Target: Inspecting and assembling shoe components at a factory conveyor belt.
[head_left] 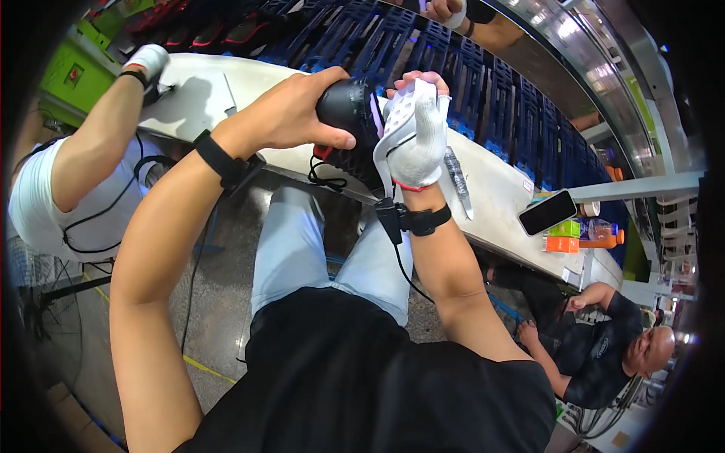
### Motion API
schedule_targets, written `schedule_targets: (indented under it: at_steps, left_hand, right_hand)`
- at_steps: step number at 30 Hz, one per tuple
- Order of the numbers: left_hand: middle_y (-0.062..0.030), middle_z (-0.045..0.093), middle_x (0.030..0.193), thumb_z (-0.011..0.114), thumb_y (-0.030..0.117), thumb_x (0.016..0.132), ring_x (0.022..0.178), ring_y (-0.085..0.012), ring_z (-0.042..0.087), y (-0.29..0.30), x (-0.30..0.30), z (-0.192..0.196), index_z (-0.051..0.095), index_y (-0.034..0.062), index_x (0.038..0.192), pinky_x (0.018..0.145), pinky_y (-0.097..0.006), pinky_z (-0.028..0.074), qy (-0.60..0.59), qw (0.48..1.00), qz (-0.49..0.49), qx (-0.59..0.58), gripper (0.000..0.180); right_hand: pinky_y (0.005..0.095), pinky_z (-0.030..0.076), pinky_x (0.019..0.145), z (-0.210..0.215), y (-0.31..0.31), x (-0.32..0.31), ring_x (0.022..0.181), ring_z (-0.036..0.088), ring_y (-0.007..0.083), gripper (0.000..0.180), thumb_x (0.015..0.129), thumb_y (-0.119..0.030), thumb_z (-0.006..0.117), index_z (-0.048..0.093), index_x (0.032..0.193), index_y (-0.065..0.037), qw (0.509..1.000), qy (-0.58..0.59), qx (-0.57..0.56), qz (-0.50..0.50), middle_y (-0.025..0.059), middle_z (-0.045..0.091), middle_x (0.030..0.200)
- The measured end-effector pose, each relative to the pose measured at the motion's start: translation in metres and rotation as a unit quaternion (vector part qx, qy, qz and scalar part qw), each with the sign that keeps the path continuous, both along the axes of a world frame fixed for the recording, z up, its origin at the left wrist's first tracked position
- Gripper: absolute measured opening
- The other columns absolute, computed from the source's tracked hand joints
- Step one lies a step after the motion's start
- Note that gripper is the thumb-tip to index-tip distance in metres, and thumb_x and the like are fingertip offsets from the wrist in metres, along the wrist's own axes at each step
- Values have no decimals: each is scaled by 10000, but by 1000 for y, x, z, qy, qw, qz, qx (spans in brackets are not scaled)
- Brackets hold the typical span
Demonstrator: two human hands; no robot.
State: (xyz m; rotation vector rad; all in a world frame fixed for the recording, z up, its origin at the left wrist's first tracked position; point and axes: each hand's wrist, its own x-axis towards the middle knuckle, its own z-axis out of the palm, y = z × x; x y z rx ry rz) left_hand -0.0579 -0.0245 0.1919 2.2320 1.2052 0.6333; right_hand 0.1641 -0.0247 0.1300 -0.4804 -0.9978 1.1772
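My bare left hand [302, 113] is wrapped round the heel end of a black shoe [349, 104], with the thumb stretched along its near side. Red trim and a dark loop of lace hang below the shoe. On its right, my right hand [423, 143], in a white glove with bare fingertips, grips a white shoe sole [399, 113] with oval dimples. The sole stands on edge close against the shoe's underside, where a purplish-white strip shows. Whether the two touch all along is hidden by my hands.
A pale bench [491, 196] runs along a rack of blue slats [483, 98]. A pen-like tool [458, 181], phone [547, 212], small boxes [563, 236] and orange bottle [602, 234] lie to the right. Co-workers are at left [98, 151] and lower right [596, 355]. Dark shoes [219, 32] sit far left.
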Motion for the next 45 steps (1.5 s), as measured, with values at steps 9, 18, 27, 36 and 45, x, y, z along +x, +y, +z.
schedule_targets:
  at_steps: [9, 18, 27, 36, 45]
  left_hand:
    - [-236, 758, 848, 947, 391, 764, 838, -434, 771, 14, 36, 24, 624, -13, 1268, 785, -489, 607, 66, 995, -32, 67, 723]
    - [-227, 763, 812, 939, 427, 724, 824, -444, 776, 1, 107, 53, 694, 1, 1132, 767, -496, 627, 126, 970, -111, 176, 639]
    - [-217, 789, 848, 964, 381, 706, 850, -411, 797, 6, 130, 64, 733, -31, 1141, 788, -473, 636, 165, 956, -151, 189, 642]
    - [-179, 612, 1383, 966, 212, 650, 1164, -425, 708, -62, 83, 76, 610, 91, 1429, 932, -487, 620, 88, 980, -160, 78, 865]
    - [-210, 499, 1546, 811, -51, 661, 1438, -451, 516, -129, 35, 11, 554, 43, 1519, 1190, -486, 476, -16, 999, -25, 38, 900]
  right_hand:
    - [351, 431, 1127, 16, 4, 29, 1261, 531, 174, 389, 1182, -287, 532, 436, 1481, -59, 980, -192, 36, 40, 89, 543, 1390]
    - [457, 449, 1233, 27, -21, 84, 1384, 595, 287, 767, 1101, -663, 539, 471, 1544, -40, 993, -94, -37, 56, 144, 576, 1490]
    - [343, 498, 1106, 67, -31, 116, 1237, 636, 177, 368, 1150, -182, 494, 595, 1452, 4, 907, -406, -109, -38, 108, 678, 1353]
    - [454, 524, 1138, -77, -105, 108, 1329, 656, 317, 960, 791, -303, 994, 500, 1567, -27, 884, -444, 1, -145, 201, 660, 1440]
    - [493, 515, 1129, -75, -94, 66, 1312, 670, 402, 893, 618, -201, 984, 643, 1431, -63, 855, -458, 157, -185, 169, 701, 1427]
